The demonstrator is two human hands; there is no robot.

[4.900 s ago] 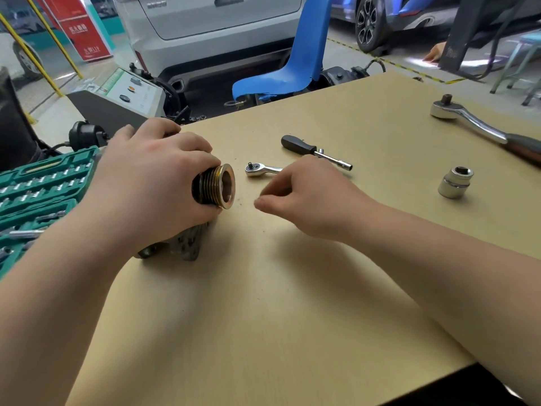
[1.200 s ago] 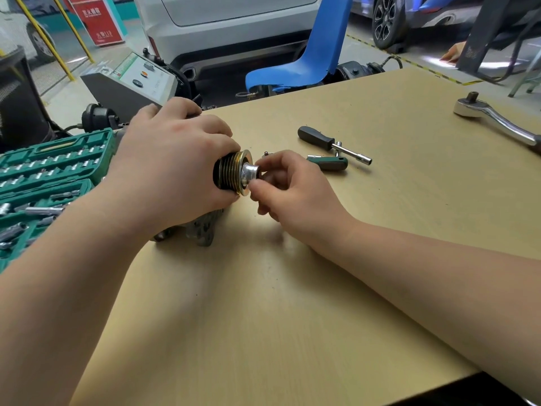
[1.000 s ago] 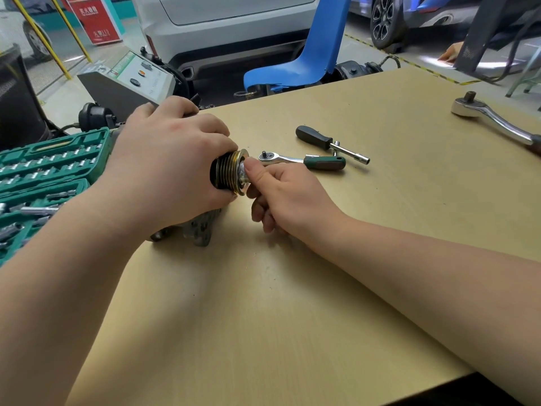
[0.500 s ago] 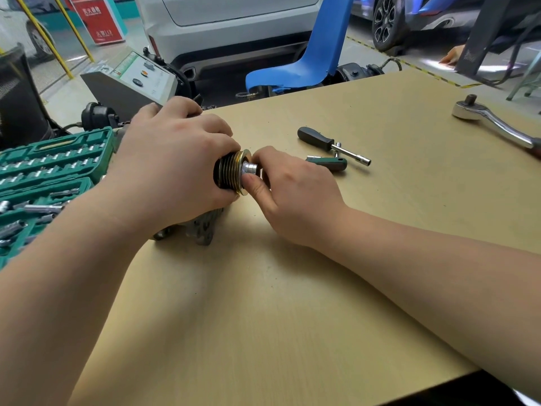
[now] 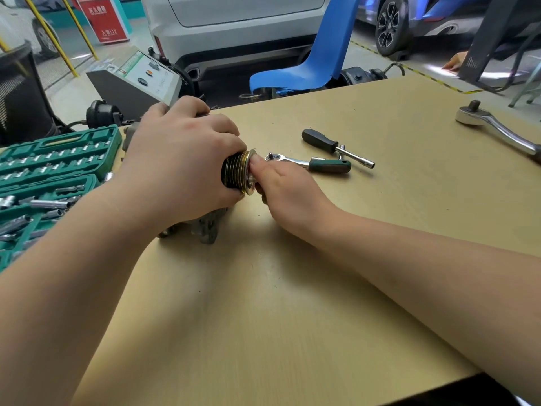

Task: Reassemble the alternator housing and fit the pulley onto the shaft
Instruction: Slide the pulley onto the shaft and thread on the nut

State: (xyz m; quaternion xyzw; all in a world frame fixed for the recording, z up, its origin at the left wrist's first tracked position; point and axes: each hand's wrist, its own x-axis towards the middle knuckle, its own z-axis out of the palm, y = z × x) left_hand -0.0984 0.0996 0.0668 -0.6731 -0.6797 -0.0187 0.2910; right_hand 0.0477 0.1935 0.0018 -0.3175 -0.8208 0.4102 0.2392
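Ribbed black brass-rimmed pulley sits gripped in the left hand; at its 3 o'clock, the right hand pinches a silver nut.

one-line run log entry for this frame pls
left hand: grips pulley | right hand: pinches silver nut at pulley face | small ratchet: idle on table

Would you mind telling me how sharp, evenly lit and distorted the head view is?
Head view: sharp at the pulley; soft shadows under the left hand and right hand; glare on the large ratchet; wide-angle bending stretches the forearms and the table edges.
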